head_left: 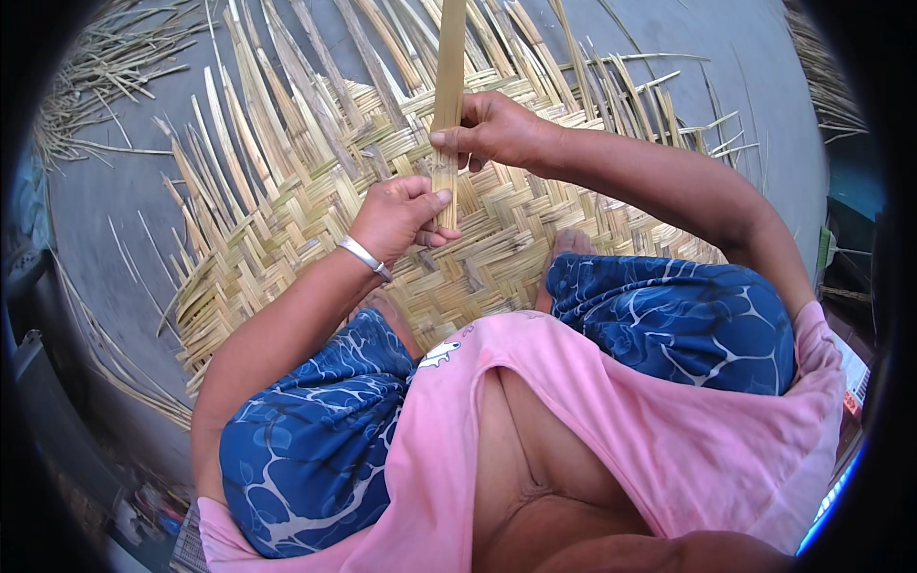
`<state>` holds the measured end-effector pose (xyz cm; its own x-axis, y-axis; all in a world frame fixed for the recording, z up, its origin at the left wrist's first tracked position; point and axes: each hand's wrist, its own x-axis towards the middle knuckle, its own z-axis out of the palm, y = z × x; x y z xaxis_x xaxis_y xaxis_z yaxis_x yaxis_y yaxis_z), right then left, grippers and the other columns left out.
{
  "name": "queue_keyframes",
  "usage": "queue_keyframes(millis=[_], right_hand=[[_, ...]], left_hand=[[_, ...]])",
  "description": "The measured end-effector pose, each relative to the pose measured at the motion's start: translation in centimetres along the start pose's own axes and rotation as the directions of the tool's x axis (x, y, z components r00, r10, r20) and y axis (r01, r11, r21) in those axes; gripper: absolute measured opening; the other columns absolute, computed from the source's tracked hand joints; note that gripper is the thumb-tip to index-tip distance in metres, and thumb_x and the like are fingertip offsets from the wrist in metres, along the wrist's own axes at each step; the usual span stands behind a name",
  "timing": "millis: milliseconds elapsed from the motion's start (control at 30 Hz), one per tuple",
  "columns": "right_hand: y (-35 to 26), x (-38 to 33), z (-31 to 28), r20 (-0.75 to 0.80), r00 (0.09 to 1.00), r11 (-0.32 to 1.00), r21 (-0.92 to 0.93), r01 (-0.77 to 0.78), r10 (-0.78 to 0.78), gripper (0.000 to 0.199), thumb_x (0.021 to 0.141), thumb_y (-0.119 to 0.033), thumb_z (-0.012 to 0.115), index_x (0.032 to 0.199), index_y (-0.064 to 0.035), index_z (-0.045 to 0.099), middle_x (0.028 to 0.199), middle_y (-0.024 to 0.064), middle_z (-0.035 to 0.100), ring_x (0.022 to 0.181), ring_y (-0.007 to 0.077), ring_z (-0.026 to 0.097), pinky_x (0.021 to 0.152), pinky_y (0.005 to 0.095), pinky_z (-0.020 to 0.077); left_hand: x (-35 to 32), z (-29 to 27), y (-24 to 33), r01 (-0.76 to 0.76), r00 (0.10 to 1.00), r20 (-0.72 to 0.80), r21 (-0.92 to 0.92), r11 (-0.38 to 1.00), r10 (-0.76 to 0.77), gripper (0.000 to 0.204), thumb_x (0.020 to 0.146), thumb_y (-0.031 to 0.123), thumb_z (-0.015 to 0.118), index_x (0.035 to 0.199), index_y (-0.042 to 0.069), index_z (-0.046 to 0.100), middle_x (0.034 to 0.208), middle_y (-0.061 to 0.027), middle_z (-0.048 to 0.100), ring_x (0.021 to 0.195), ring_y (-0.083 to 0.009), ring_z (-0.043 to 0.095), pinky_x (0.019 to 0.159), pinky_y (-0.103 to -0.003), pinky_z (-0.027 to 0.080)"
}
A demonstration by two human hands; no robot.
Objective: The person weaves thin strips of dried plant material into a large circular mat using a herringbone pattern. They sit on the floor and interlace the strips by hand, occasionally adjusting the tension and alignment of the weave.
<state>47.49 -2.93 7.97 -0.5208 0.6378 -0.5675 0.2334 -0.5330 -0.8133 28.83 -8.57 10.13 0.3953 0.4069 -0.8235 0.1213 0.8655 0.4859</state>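
Note:
A long flat bamboo strip [449, 67] runs from the top edge down to the woven mat. My right hand [492, 129] grips it from the right, thumb and fingers closed round it. Lower down, my left hand [401, 215], with a silver bracelet on the wrist, pinches the strip's lower end against the mat. The woven bamboo mat [287, 229] lies flat on the grey ground under both hands, with many loose strip ends fanning out at its far and left sides. My knees in blue patterned cloth sit on its near edge.
Piles of thin loose bamboo strips [105, 67] lie on the grey ground at the upper left, and more strips [826, 76] at the upper right. Dark objects line the left rim. Bare grey ground [755, 67] shows beyond the mat.

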Motion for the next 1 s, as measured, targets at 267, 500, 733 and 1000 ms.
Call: queue_keyframes(millis=[267, 500, 733, 1000], right_hand=[[-0.8, 0.1, 0.8, 0.106, 0.989, 0.982, -0.169, -0.082, 0.101, 0.026, 0.084, -0.026, 0.064, 0.088, -0.0003, 0.065, 0.068, 0.0023, 0.060, 0.059, 0.0083, 0.054, 0.054, 0.0234, 0.0454], [-0.3, 1.1, 1.3, 0.169, 0.978, 0.991, -0.073, -0.113, 0.124, 0.023, 0.086, -0.022, 0.062, 0.091, 0.0010, 0.063, 0.072, 0.0041, 0.061, 0.063, 0.0095, 0.058, 0.058, 0.0229, 0.0495], [-2.1, 3.4, 0.7, 0.100, 0.995, 0.993, -0.113, 0.035, -0.024, 0.029, 0.086, -0.024, 0.062, 0.096, 0.0029, 0.061, 0.079, 0.0064, 0.063, 0.070, 0.0103, 0.061, 0.063, 0.0239, 0.0520], [-3.4, 8.1, -0.8, 0.055, 0.989, 0.967, -0.209, 0.144, -0.135, 0.030, 0.086, -0.024, 0.062, 0.098, 0.0032, 0.059, 0.079, 0.0068, 0.062, 0.069, 0.0103, 0.060, 0.063, 0.0244, 0.0514]], left_hand=[[0.5, -0.9, -0.5, -0.076, 0.997, -0.017, 0.014, 0.997, 0.076, 0.017, 0.089, 0.018, 0.057, 0.093, 0.001, 0.059, 0.082, -0.0049, 0.062, 0.064, -0.0137, 0.065, 0.055, -0.021, 0.052], [1.0, -1.8, -1.2, -0.125, 0.992, -0.012, 0.120, 0.985, 0.127, 0.017, 0.087, 0.017, 0.058, 0.094, 0.001, 0.062, 0.079, -0.0035, 0.062, 0.064, -0.0130, 0.064, 0.055, -0.021, 0.051], [3.0, -4.1, -0.9, -0.394, 0.858, -0.135, 0.446, 0.803, 0.496, 0.018, 0.085, 0.013, 0.059, 0.097, 0.000, 0.061, 0.079, -0.0099, 0.064, 0.063, -0.0145, 0.062, 0.059, -0.027, 0.050], [3.7, -7.3, 0.3, -0.369, 0.640, -0.121, 0.817, 0.443, 0.758, 0.027, 0.082, 0.006, 0.058, 0.108, 0.002, 0.058, 0.086, -0.0101, 0.054, 0.071, -0.0185, 0.056, 0.068, -0.028, 0.046]])
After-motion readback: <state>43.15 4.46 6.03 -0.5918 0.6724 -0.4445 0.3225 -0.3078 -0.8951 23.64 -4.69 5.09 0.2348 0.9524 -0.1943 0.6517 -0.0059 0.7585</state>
